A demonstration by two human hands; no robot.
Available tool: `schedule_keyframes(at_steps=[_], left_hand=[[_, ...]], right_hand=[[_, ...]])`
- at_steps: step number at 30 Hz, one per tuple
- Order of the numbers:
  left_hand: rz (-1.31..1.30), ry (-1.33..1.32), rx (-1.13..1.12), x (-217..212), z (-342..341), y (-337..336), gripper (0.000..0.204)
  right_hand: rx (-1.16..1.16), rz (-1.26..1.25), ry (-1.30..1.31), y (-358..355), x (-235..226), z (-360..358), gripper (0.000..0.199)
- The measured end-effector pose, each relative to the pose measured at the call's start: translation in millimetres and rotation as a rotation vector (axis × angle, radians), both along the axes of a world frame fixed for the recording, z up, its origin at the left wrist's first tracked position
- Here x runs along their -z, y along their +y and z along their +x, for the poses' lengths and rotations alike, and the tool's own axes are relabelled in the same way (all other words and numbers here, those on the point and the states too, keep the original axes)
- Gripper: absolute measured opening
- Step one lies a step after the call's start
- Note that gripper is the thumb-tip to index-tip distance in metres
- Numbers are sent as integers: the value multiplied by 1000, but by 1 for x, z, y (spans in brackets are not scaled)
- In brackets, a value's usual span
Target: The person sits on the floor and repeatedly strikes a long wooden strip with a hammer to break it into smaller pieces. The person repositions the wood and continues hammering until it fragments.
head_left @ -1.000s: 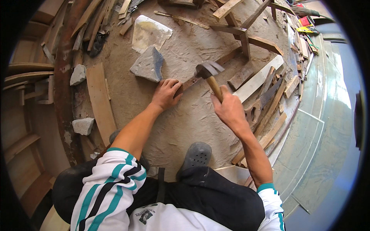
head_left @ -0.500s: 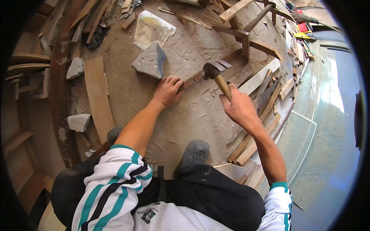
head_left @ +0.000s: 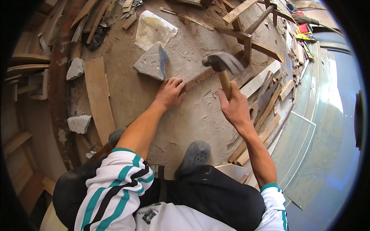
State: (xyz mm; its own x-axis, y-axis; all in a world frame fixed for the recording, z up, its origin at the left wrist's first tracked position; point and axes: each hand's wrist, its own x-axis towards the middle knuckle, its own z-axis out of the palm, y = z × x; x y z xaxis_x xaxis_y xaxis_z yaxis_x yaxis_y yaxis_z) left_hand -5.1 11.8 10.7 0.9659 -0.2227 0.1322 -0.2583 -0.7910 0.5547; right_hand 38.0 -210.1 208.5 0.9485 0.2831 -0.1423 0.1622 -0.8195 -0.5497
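Brown wood, a narrow wooden bar (head_left: pixel 199 78), lies slantwise on the dusty floor (head_left: pixel 133 94), its near end under my left hand (head_left: pixel 169 93) and its length running toward the floor's far right corner. I have those fingers bent and closed over that end, the thumb on the near side. Just beyond my knuckles sits a grey stone (head_left: pixel 150 62); I cannot tell whether it touches them.

My right hand (head_left: pixel 234 106) is wrapped around the pale handle of a claw hammer (head_left: pixel 223 77), the fingers folded tight. Its head, blurred, hangs over the bar; I cannot tell whether the two touch.

Toward the floor's far right corner stands a wooden frame (head_left: pixel 248 50). Scrap strips and a white board (head_left: pixel 263 79) crowd the right edge, with glass sheets (head_left: pixel 308 146) past them. By the left edge, a flat plank (head_left: pixel 101 98) lies beside a rusty beam (head_left: pixel 61 92).
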Motion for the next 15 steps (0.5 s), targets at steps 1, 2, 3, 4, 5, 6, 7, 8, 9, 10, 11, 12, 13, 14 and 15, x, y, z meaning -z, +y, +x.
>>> schedule_keyframes(at_steps=[1, 2, 3, 4, 5, 6, 7, 8, 9, 10, 11, 12, 13, 14, 15], left_hand=[[7, 3, 5, 0, 1, 2, 49], [14, 8, 9, 0, 1, 4, 49], [15, 14, 19, -1, -1, 4, 49], [12, 10, 22, -2, 0, 2, 50], [9, 7, 25, -3, 1, 0, 50], [6, 5, 32, -4, 2, -3, 50], [19, 2, 40, -5, 2, -5, 49], [34, 1, 42, -4, 2, -5, 49], [49, -3, 39, -4, 2, -6, 48], [59, -3, 32, -3, 2, -3, 48], [68, -3, 25, -2, 3, -1, 48], [67, -1, 30, -2, 0, -1, 48], [66, -2, 28, -1, 0, 0, 48], [65, -2, 26, -1, 0, 1, 48], [67, 2, 19, 1, -2, 3, 48]], right_hand=[[38, 56, 15, 8, -12, 2, 27], [74, 113, 31, 13, -16, 4, 27], [91, 130, -10, 9, -10, -1, 27], [132, 153, 15, 5, -2, -8, 28], [173, 177, 40, 1, 9, -17, 29], [218, 200, 65, -5, 25, -26, 31], [173, 77, 56, -21, 58, -36, 33], [112, -188, 206, -24, 64, -33, 33], [151, -112, 166, -22, 56, -33, 33], [184, -29, 131, -16, 47, -33, 32], [206, 55, 117, -11, 35, -29, 32], [240, 129, 105, -8, 18, -29, 32], [265, 209, 86, -6, 10, -25, 32], [266, 219, 65, -5, 9, -25, 33], [262, 229, 51, -2, 9, -27, 34]])
